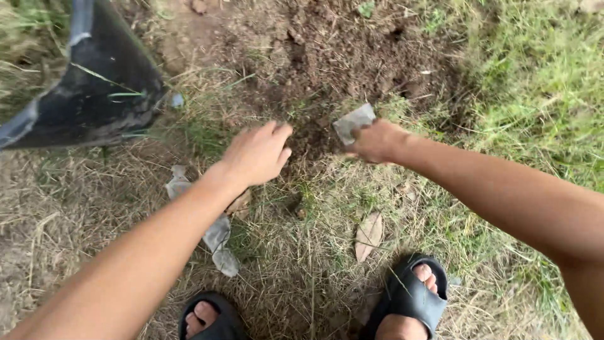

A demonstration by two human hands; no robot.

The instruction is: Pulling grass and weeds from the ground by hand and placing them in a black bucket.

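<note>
My right hand (376,141) is closed on a flat grey stone-like piece (353,122), held just above the edge of a patch of loose dark soil (340,56). My left hand (258,154) hovers palm down over dry grass beside that soil, fingers together and slightly spread at the tips, with nothing in it. Both arms reach forward from the bottom of the view.
A black plastic sheet or bag (88,82) lies at the upper left. Pale scraps of plastic (217,242) lie under my left forearm. A dry leaf (369,235) rests near my feet, which wear black sandals (412,296). Green grass (541,82) covers the right side.
</note>
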